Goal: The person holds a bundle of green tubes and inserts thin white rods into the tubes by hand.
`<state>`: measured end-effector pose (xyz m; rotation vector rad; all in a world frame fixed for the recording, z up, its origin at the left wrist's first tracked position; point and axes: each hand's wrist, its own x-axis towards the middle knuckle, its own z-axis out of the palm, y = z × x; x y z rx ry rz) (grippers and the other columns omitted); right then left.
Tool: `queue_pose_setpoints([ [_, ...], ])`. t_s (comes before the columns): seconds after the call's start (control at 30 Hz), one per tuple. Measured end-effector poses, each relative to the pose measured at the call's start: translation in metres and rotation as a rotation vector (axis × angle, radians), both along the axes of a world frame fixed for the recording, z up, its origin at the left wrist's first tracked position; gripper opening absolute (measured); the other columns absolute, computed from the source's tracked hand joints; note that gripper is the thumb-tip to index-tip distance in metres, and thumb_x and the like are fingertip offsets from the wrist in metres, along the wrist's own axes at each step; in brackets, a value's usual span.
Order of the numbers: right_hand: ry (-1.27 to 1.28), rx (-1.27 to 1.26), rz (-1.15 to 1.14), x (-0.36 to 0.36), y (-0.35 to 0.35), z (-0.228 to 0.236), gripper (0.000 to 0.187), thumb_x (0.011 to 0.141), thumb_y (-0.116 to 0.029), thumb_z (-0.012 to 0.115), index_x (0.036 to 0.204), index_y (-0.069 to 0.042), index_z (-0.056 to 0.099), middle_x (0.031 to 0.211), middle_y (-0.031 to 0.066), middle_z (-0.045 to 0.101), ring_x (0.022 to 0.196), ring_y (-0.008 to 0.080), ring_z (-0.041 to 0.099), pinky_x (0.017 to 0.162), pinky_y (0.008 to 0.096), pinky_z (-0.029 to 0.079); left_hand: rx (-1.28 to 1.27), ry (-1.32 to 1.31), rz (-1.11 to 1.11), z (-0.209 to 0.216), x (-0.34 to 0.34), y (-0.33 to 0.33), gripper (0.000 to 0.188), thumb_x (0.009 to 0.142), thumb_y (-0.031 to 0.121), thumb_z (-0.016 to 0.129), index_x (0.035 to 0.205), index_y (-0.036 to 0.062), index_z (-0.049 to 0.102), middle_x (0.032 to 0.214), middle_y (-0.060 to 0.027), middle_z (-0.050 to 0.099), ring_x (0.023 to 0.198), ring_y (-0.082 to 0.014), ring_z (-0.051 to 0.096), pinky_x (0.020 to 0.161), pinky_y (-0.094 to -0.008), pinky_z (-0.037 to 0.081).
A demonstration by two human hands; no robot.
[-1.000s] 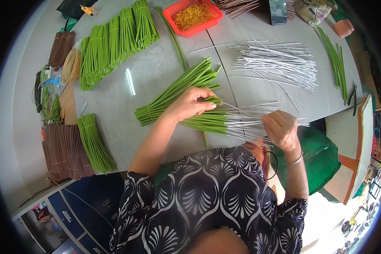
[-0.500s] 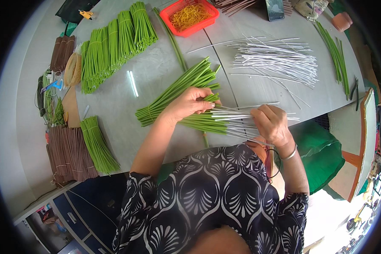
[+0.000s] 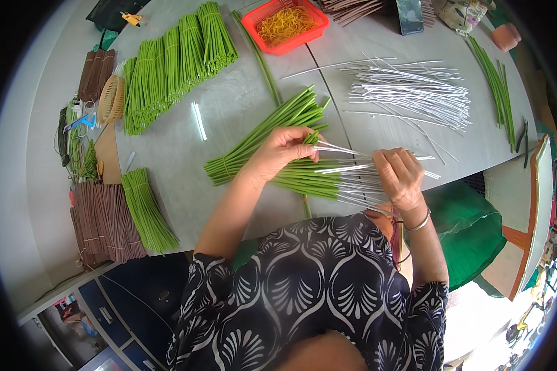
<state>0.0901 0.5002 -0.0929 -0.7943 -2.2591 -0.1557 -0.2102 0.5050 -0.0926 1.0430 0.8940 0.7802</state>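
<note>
My left hand [image 3: 284,153] is closed in a pinch on a few thin green stems, whose ends poke up by the thumb. Thin white wires [image 3: 343,150] run from that pinch to my right hand [image 3: 400,178], which is closed around them with their ends sticking out beyond it. Under and beside my left hand lies a fanned bundle of green stems [image 3: 267,137], tied with a band at its left end. More green stems [image 3: 309,178] below have white wires [image 3: 356,187] reaching out of their right ends, passing partly under my right hand.
Loose white wires [image 3: 411,93] are heaped at the back right. A red basket [image 3: 320,29] holds yellow rubber bands [image 3: 284,27]. Tied green bundles [image 3: 179,59] stand at the back left, brown bundles [image 3: 108,219] at the left edge. Pliers [image 3: 522,141] lie far right.
The white wires now converge at the green stems in my left pinch; before, they lay more spread out. My right fingers have shifted on the wires. The whole view has moved slightly.
</note>
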Motion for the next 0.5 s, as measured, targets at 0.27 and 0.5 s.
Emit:
queue_pose_setpoints([
  [0.27,-0.043,-0.055,-0.062,0.001,-0.004,0.002,0.031,0.07,-0.012,0.067,0.101,-0.006,0.066,0.084,0.0012,0.061,0.068,0.0169,0.059,0.056,0.0314,0.05,-0.003,0.0,-0.032,0.007,0.0,0.003,0.021,0.097,0.01,0.069,0.115,-0.0009,0.073,0.079,0.0005,0.061,0.065,-0.006,0.052,0.062,-0.0228,0.045],
  [0.5,-0.083,-0.058,-0.013,0.019,-0.004,0.002,0.031,0.066,-0.009,0.069,0.097,-0.007,0.065,0.081,0.0013,0.058,0.066,0.0164,0.059,0.053,0.0315,0.049,-0.016,0.033,-0.017,0.002,0.008,0.004,0.021,0.096,0.011,0.071,0.113,-0.0014,0.073,0.081,0.0006,0.063,0.065,-0.0052,0.052,0.061,-0.0221,0.044],
])
